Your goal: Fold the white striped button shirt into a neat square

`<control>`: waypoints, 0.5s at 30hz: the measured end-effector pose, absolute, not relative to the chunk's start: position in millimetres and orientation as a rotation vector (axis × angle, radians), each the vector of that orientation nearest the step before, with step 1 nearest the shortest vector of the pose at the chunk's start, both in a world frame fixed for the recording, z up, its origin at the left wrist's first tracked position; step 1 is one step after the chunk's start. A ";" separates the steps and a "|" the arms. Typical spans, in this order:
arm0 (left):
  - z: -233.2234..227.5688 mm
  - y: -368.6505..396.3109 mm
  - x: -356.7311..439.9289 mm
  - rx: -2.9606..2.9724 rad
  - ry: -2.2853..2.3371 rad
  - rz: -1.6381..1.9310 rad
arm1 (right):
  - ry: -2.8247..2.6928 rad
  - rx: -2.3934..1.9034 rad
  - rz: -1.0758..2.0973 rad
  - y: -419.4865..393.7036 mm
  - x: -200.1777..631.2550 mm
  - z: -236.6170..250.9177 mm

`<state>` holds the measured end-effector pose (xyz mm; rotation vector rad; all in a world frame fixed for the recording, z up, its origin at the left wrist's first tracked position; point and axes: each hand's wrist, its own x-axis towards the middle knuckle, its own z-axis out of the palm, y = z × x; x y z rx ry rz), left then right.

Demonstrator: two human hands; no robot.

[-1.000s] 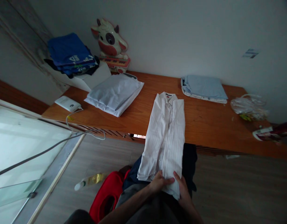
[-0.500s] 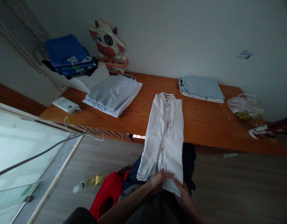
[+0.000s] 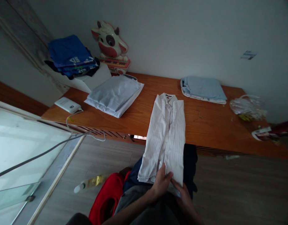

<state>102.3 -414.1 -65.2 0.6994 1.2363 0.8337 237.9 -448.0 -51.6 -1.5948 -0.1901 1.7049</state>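
Observation:
A white long shirt (image 3: 168,131) with thin stripes lies partly folded, collar on the wooden table and lower end hanging over the front edge onto my lap. My left hand (image 3: 160,183) is on the shirt's lower part beside the button front, its fingers closed on the cloth. At the lower right corner, my right hand (image 3: 184,193) grips the hem with the thumb on top. The fingers under the fabric are hidden.
On the table (image 3: 134,122) lie bagged white clothing (image 3: 114,95), light blue folded clothes (image 3: 203,89), a white power bank (image 3: 67,105) and a plastic bag (image 3: 246,106). Blue clothes (image 3: 71,56) top a white box near a cow toy (image 3: 111,47). A bottle (image 3: 90,183) lies on the floor.
My left hand has shifted slightly up the shirt, its fingers now pointing more toward the collar. The right hand keeps its hold on the lower corner. The view has shifted a little.

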 end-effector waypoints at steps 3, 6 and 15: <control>-72.9 -413.4 103.5 0.847 1.222 0.861 | -0.155 -1.524 1.733 -447.3 241.1 -58.3; -68.6 -415.7 101.8 0.920 1.217 0.863 | -0.158 -1.513 1.751 -443.2 243.5 -57.8; -51.2 -417.0 35.5 1.141 1.617 1.253 | -0.153 -1.670 1.641 -445.9 253.5 -61.3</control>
